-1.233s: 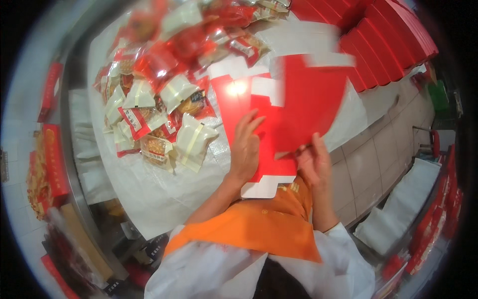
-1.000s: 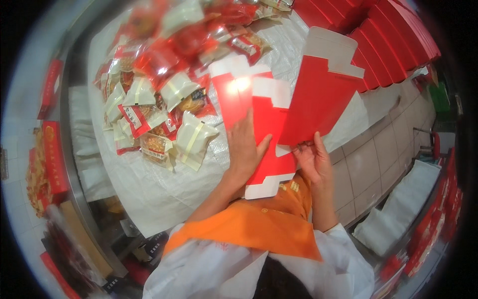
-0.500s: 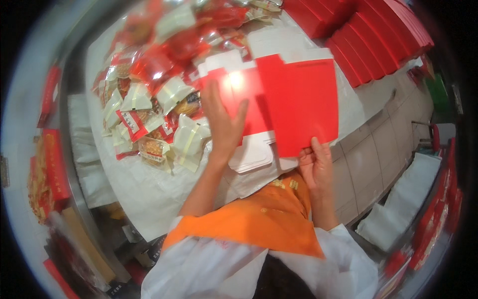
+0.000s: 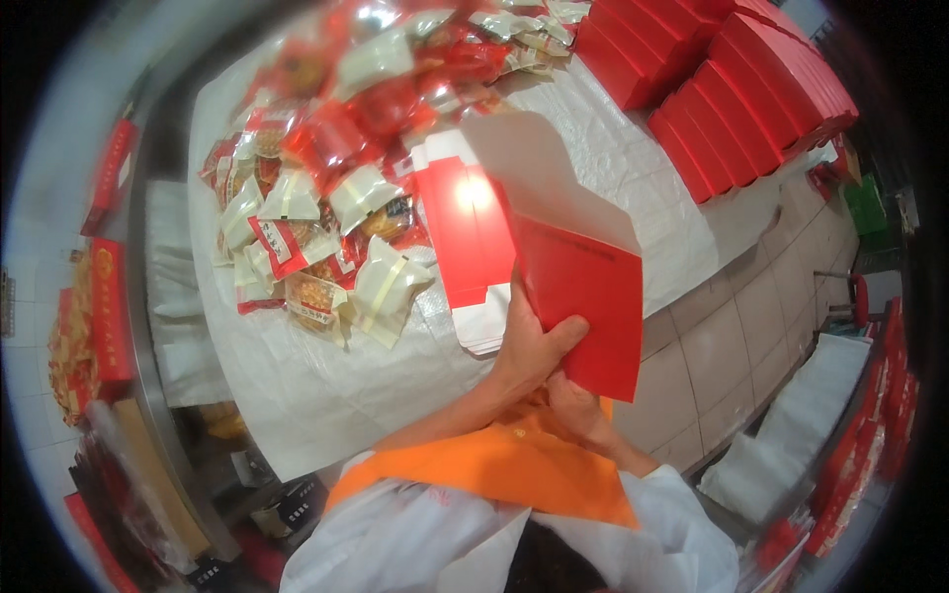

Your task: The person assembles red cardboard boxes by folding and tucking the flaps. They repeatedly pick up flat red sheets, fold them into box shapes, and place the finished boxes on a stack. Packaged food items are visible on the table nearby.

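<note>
One red carton, right of frame centre, was gripped by left hand; right hand at lower end, grasp couldn't be told.

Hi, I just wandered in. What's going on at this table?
A person in an orange apron is handling a red carton. The left hand grips it, thumb on its red face; the right hand is at its lower end, partly hidden. Pale flaps stand open at the far end. Flat red cartons lie on the white sheet, beside heaped wrapped packets. Red boxes stand in rows at the upper right.
</note>
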`<state>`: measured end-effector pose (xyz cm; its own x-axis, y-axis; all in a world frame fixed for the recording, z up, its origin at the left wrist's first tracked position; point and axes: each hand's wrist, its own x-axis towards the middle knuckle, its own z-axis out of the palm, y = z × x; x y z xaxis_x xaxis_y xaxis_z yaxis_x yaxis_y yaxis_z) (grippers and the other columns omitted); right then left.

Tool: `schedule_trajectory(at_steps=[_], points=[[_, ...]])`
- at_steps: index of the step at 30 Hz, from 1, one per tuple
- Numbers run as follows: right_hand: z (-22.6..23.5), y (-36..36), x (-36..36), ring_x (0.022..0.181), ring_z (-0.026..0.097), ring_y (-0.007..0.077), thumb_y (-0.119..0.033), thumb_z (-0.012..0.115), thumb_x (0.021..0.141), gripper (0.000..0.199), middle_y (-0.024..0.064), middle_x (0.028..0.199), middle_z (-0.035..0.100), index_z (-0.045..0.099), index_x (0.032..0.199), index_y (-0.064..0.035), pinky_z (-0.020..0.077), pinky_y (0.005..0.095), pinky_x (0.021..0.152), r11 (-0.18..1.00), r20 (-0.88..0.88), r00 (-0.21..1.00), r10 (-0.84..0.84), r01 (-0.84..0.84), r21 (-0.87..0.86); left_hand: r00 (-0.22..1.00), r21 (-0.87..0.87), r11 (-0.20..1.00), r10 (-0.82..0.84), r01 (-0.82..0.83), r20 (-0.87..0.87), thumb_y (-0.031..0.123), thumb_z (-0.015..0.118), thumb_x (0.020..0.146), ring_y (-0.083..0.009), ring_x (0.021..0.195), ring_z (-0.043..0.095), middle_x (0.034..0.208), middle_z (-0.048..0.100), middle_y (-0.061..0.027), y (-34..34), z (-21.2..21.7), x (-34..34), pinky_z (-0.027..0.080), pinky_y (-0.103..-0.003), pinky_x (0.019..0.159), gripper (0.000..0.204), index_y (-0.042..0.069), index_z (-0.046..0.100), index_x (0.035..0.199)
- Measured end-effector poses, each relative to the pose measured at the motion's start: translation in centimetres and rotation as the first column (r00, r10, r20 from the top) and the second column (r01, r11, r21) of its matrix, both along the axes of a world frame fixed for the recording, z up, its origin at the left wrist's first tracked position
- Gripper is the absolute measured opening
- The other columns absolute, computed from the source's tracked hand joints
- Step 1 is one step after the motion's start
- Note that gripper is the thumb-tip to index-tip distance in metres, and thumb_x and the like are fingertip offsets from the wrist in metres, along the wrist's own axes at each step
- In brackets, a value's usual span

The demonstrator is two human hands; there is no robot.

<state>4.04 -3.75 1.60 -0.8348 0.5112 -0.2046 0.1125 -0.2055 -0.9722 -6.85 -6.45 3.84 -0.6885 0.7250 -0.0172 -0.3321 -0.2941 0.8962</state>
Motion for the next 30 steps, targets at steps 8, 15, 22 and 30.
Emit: schedule_trajectory(at_steps=[8,15,22,30], points=[[-0.7,-0.6,0.1,0.098,0.050,0.0147,-0.010,0.049,0.087,0.028,0.0053,0.108,0.052,0.047,0.113,-0.0005,0.0415,0.0290,0.083,0.887,-0.150,0.955,-0.255,0.169,-0.429,0.989,-0.084,0.989,0.127,-0.120,0.071,0.030,0.063,0.077,-0.0230,0.116,0.036,0.127,0.034,-0.0159,-0.5,-1.0,-0.2,0.031,-0.034,0.097,0.082,-0.002,0.013,0.134],[-2.0,-0.3,0.7,0.111,0.042,0.0195,-0.013,0.052,0.087,0.043,0.0043,0.123,0.042,0.035,0.126,-0.0098,0.0376,0.0346,0.092,0.826,0.078,0.996,-0.039,0.076,-0.559,0.996,-0.134,0.990,0.028,-0.039,-0.081,0.027,0.059,0.082,-0.0202,0.110,0.042,0.123,0.041,-0.0140,-1.8,-0.3,0.1,0.035,-0.031,0.092,0.066,-0.002,0.024,0.131],[-1.9,0.7,0.8,0.100,0.052,0.0194,-0.012,0.047,0.089,0.032,0.0097,0.114,0.052,0.044,0.120,-0.0021,0.0403,0.0302,0.088,0.894,0.186,0.977,0.102,-0.008,-0.447,0.994,-0.366,0.927,0.103,-0.080,0.044,0.025,0.056,0.087,-0.0115,0.080,0.055,0.090,0.060,-0.0065,-2.9,0.7,-1.5,0.046,-0.025,0.070,0.032,-0.005,0.055,0.100],[2.9,6.1,3.8,0.108,0.049,0.0250,-0.013,0.047,0.087,0.033,0.0163,0.123,0.045,0.045,0.118,0.0000,0.0367,0.0339,0.093,0.916,-0.400,0.882,0.247,-0.079,0.393,0.949,-0.393,0.916,-0.048,-0.084,-0.313,0.020,0.052,0.086,-0.0227,0.108,0.045,0.122,0.042,-0.0177,-8.2,-1.1,0.0,0.037,-0.034,0.091,0.060,-0.004,0.022,0.131]])
